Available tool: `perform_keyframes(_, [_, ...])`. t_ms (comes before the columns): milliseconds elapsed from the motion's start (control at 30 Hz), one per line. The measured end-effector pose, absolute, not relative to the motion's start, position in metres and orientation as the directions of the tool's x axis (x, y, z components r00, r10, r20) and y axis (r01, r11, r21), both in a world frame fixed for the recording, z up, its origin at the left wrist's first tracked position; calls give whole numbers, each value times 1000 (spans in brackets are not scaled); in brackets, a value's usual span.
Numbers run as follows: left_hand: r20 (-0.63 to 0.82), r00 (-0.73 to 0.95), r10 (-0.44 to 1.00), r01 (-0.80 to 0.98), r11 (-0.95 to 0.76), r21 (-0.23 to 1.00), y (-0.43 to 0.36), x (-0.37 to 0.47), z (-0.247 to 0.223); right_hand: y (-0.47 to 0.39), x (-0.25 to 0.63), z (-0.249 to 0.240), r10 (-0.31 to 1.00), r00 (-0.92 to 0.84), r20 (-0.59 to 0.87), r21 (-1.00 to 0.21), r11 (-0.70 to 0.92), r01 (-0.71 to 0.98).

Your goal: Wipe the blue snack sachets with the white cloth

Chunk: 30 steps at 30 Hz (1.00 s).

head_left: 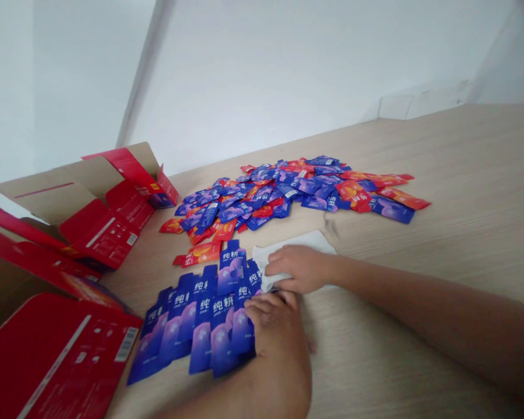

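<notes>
Several blue pouches (pixel 222 326) lie face up in overlapping rows on the wooden table. At the right end of these rows is my left hand (pixel 275 326), its fingers bent over a pouch's edge and partly hidden. Just beyond it, my right hand (pixel 299 269) has curled fingers on a folded white cloth (pixel 314 240), gripping its left part. The two hands nearly touch. One blue pouch (pixel 232 267) stands out above the rows, close to a red pouch (pixel 201 253).
A large pile of blue and red pouches (pixel 262 195) spreads across the back of the table (pixel 471 233). Open red boxes (pixel 100 233) with flaps up stand on the left, a nearer one (pixel 65 355) at the lower left. A white wall (pixel 288 75) rises behind.
</notes>
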<state>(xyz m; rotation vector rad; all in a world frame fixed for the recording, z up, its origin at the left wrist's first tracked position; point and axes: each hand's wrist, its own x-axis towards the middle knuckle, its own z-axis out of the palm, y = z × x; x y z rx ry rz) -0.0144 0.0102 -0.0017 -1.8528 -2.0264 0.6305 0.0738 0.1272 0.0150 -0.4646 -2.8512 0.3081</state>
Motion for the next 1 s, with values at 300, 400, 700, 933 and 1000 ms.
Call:
perform_keyframes(300, [-46,-104,994,844,64,-532,10,-15,-1,132,75,13,433,-874,220,-214,896,390])
perform_keyframes(400, [-41,-101,994,846,64,-529,10,-15,-1,129,75,13,337,-917,214,-240,928,285])
perform_keyframes(700, [-34,-98,995,853,66,-517,10,-16,-2,130,72,15,502,-848,173,-204,860,467])
perform_keyframes(933, [-13,-97,995,848,76,-525,9,-14,-1,128,74,14,335,-920,203,-237,929,285])
perform_keyframes(1000, [-13,-94,995,841,72,-537,9,-14,-2,128,73,14,376,-907,192,-230,915,331])
